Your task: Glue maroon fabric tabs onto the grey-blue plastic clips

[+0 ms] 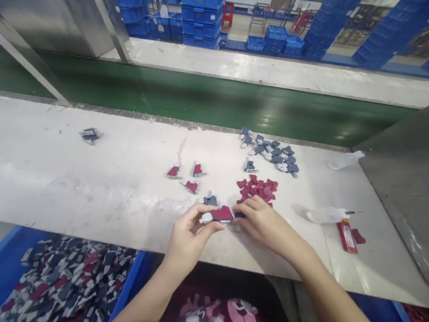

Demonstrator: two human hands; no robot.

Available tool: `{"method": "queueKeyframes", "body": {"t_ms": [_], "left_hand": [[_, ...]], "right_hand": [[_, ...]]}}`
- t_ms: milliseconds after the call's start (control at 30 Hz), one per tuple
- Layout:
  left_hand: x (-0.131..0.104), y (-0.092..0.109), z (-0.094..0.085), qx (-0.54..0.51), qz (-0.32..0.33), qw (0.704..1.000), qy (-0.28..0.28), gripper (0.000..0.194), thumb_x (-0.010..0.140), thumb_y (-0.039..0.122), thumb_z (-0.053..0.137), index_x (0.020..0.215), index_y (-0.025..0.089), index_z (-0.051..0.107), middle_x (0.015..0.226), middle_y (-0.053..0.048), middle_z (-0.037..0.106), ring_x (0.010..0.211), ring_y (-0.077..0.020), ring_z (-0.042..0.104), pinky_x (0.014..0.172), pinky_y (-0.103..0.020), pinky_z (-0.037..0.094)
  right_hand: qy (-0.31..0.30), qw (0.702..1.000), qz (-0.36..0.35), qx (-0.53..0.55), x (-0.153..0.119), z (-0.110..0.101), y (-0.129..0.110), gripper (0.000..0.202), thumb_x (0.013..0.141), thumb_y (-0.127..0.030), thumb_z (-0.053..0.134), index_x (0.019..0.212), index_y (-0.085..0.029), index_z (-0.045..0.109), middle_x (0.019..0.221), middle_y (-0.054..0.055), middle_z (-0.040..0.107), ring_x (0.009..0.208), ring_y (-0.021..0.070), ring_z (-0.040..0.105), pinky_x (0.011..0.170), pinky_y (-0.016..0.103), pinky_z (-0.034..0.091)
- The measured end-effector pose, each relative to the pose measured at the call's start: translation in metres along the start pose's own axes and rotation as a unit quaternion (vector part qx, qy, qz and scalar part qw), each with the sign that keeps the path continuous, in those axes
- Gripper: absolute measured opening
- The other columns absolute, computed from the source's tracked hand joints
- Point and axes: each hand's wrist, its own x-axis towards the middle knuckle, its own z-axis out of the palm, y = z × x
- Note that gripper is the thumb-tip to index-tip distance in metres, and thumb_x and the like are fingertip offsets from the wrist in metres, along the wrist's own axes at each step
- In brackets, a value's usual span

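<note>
My left hand (pixel 188 229) pinches a small red-topped piece (pixel 222 214) with a dark edge and a pale grey body, held just above the table. My right hand (pixel 262 221) is closed at its right end, fingertips around a small dark part (pixel 238 214) that is mostly hidden. Whether that part is joined to the red-topped piece, I cannot tell. Just behind my left fingers lies a navy-and-grey piece (pixel 210 200). Beyond my right hand is a pile of loose red pieces (pixel 259 188). Three red-topped grey pieces (pixel 191 186) rest farther left.
Navy-and-grey pieces (pixel 274 153) are heaped at the back. On the right are a needle-tipped squeeze bottle (pixel 326 215), a second translucent bottle (pixel 345 160) and a red box (pixel 347 236). A blue bin (pixel 132 279) of mixed pieces stands below left. A green conveyor belt (pixel 190 98) runs behind.
</note>
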Motion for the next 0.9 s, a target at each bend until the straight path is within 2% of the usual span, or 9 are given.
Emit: {"method": "queueKeyframes", "body": {"t_ms": [100, 300, 433, 533, 633, 767, 833, 900], "left_hand": [[-0.003, -0.01, 0.006, 0.036, 0.003, 0.999, -0.013, 0.02, 0.079, 0.03, 0.078, 0.096, 0.02, 0.071, 0.097, -0.004, 0.074, 0.096, -0.0193, 0.07, 0.084, -0.027, 0.057], [-0.01, -0.033, 0.014, 0.156, -0.002, 0.987, -0.037, 0.014, 0.083, 0.026, 0.072, 0.095, 0.02, 0.066, 0.093, -0.003, 0.07, 0.093, -0.0183, 0.067, 0.089, -0.032, 0.053], [-0.008, -0.042, 0.021, 0.269, 0.023, 0.963, -0.027, 0.007, 0.079, 0.02, 0.071, 0.086, 0.02, 0.068, 0.091, -0.005, 0.066, 0.091, -0.0204, 0.063, 0.084, -0.034, 0.052], [-0.004, -0.043, 0.028, 0.334, 0.075, 0.939, -0.038, 0.011, 0.076, 0.011, 0.069, 0.074, 0.02, 0.064, 0.086, -0.004, 0.066, 0.093, -0.0226, 0.059, 0.085, -0.037, 0.049], [-0.001, -0.044, 0.033, 0.38, 0.127, 0.915, -0.046, 0.019, 0.076, 0.006, 0.066, 0.068, 0.021, 0.057, 0.084, -0.003, 0.068, 0.094, -0.0236, 0.056, 0.088, -0.039, 0.045], [0.003, -0.044, 0.034, 0.383, 0.109, 0.917, -0.028, 0.017, 0.08, 0.015, 0.071, 0.073, 0.021, 0.057, 0.084, -0.002, 0.068, 0.091, -0.0234, 0.057, 0.085, -0.038, 0.045], [0.005, -0.042, 0.033, 0.391, 0.09, 0.915, -0.028, 0.015, 0.08, 0.017, 0.072, 0.075, 0.021, 0.058, 0.083, -0.002, 0.068, 0.091, -0.0234, 0.058, 0.085, -0.038, 0.045], [0.007, -0.04, 0.032, 0.411, 0.075, 0.908, -0.038, 0.013, 0.08, 0.018, 0.072, 0.077, 0.021, 0.06, 0.084, -0.002, 0.069, 0.091, -0.024, 0.059, 0.086, -0.039, 0.045]], "right_hand": [[0.011, 0.999, 0.027, 0.026, -0.009, 0.012, -0.007, 0.024, 0.099, -0.026, 0.051, 0.117, -0.02, 0.065, 0.102, 0.01, 0.068, 0.098, 0.0266, 0.061, 0.083, 0.043, 0.055], [0.003, 0.987, 0.071, 0.143, -0.031, 0.01, -0.003, 0.03, 0.102, -0.033, 0.044, 0.12, -0.021, 0.065, 0.108, 0.01, 0.071, 0.099, 0.0231, 0.067, 0.087, 0.04, 0.056], [0.013, 0.975, 0.069, 0.209, -0.046, 0.01, 0.004, 0.029, 0.102, -0.032, 0.046, 0.121, -0.024, 0.067, 0.115, 0.008, 0.071, 0.106, 0.0218, 0.067, 0.093, 0.038, 0.056], [0.052, 0.97, 0.088, 0.222, -0.05, 0.011, 0.009, 0.03, 0.102, -0.028, 0.044, 0.117, -0.025, 0.069, 0.113, 0.007, 0.07, 0.101, 0.0205, 0.069, 0.089, 0.036, 0.057], [0.129, 0.96, 0.124, 0.214, -0.054, 0.011, 0.01, 0.029, 0.101, -0.027, 0.044, 0.116, -0.025, 0.069, 0.11, 0.007, 0.07, 0.097, 0.0202, 0.07, 0.085, 0.036, 0.059], [0.262, 0.935, 0.163, 0.174, -0.067, 0.01, 0.01, 0.026, 0.099, -0.028, 0.05, 0.115, -0.025, 0.069, 0.107, 0.007, 0.069, 0.086, 0.0178, 0.068, 0.069, 0.031, 0.058], [0.36, 0.906, 0.188, 0.119, -0.077, 0.013, 0.013, 0.023, 0.096, -0.027, 0.055, 0.112, -0.026, 0.071, 0.105, 0.007, 0.069, 0.083, 0.0178, 0.067, 0.061, 0.031, 0.057], [0.475, 0.849, 0.231, 0.033, -0.088, 0.017, 0.018, 0.019, 0.092, -0.026, 0.06, 0.107, -0.025, 0.073, 0.1, 0.008, 0.068, 0.082, 0.0198, 0.066, 0.06, 0.033, 0.056]]}}
